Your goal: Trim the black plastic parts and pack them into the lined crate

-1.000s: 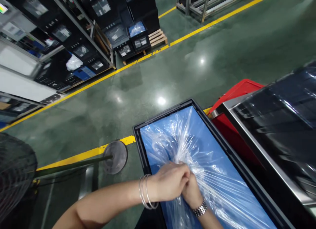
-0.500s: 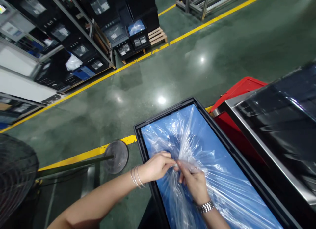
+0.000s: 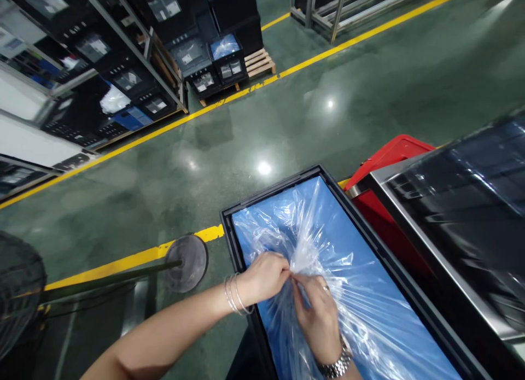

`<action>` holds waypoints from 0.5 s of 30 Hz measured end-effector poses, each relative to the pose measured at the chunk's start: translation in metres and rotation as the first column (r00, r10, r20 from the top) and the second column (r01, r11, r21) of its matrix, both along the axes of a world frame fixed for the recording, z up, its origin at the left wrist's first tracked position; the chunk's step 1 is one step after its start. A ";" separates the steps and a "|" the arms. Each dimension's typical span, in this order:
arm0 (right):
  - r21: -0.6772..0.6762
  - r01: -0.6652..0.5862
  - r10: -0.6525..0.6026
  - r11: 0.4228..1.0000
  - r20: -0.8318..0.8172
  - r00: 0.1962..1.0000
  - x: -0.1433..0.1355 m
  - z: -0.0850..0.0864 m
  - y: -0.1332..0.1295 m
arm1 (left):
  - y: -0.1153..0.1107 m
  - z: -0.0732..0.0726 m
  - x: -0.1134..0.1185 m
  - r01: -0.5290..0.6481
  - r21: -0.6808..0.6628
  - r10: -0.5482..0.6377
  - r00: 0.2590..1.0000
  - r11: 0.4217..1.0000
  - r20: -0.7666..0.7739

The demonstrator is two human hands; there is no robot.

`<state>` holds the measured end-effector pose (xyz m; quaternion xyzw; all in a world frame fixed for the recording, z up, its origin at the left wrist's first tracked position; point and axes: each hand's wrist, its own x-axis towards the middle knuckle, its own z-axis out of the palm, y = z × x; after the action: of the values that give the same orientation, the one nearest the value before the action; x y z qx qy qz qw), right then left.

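Note:
A clear plastic bag [image 3: 305, 249] lies gathered over blue sheeting [image 3: 348, 221] inside a black crate [image 3: 274, 186]. My left hand [image 3: 268, 277], with thin bangles at the wrist, is closed in a pinch on the gathered plastic. Right against it, my right hand [image 3: 320, 311], wearing a metal watch, pinches the same bunch with its fingertips. The two hands meet near the crate's left side. From their fingers the film fans out in creases across the blue. The exact bit between the fingertips is hidden.
Beside the crate on the right are a red bin [image 3: 394, 153] and a metal-framed stand [image 3: 443, 249] with dark wrapped goods. At left stand a round-based pole [image 3: 186, 263] and a fan [image 3: 18, 298]. Racks of black crates [image 3: 127, 79] and a wooden pallet [image 3: 259, 63] line the far side.
My right hand has turned and its fingers have drawn closer together at the gather. My left hand has curled more tightly. The view has shifted slightly.

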<state>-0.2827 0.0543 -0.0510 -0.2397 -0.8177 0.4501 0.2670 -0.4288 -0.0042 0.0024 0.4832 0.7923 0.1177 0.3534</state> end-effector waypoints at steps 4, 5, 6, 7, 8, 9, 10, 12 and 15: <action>0.135 0.016 -0.013 0.991 -0.022 1.000 0.002 -0.007 -0.003 | 0.001 0.010 0.005 0.196 -0.039 -0.199 0.975 0.980 -0.100; 0.161 0.023 -0.020 0.987 -0.020 1.000 0.003 -0.008 -0.003 | 0.001 0.011 0.007 0.263 -0.049 -0.267 0.953 0.964 -0.140; 0.183 0.029 -0.028 0.983 -0.012 1.000 0.003 -0.009 -0.004 | 0.000 0.012 0.009 0.328 -0.056 -0.332 0.924 0.943 -0.189; 0.203 0.039 -0.041 0.978 0.004 0.999 0.003 -0.010 -0.004 | -0.001 0.012 0.011 0.382 -0.058 -0.384 0.890 0.922 -0.247; 0.219 0.053 -0.060 0.974 0.026 0.998 0.003 -0.010 -0.005 | -0.002 0.011 0.012 0.423 -0.053 -0.418 0.854 0.904 -0.309; 0.230 0.068 -0.083 0.971 0.053 0.995 0.002 -0.010 -0.005 | -0.004 0.010 0.014 0.447 -0.037 -0.428 0.825 0.894 -0.369; 0.236 0.081 -0.103 0.968 0.082 0.991 0.001 -0.009 -0.006 | -0.006 0.008 0.015 0.455 -0.011 -0.417 0.806 0.890 -0.419; 0.230 0.087 -0.121 0.969 0.140 0.983 -0.002 -0.009 -0.006 | -0.011 0.004 0.016 0.481 0.055 -0.396 0.776 0.875 -0.491; 0.169 0.023 -0.059 0.985 0.207 0.977 -0.007 -0.011 -0.002 | -0.020 -0.005 0.012 0.530 0.164 -0.387 0.765 0.832 -0.515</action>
<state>-0.2894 0.0520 -0.0621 -0.2799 -0.8709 0.3469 0.2069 -0.4172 -0.0245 -0.0022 0.7253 0.6812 0.0271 0.0957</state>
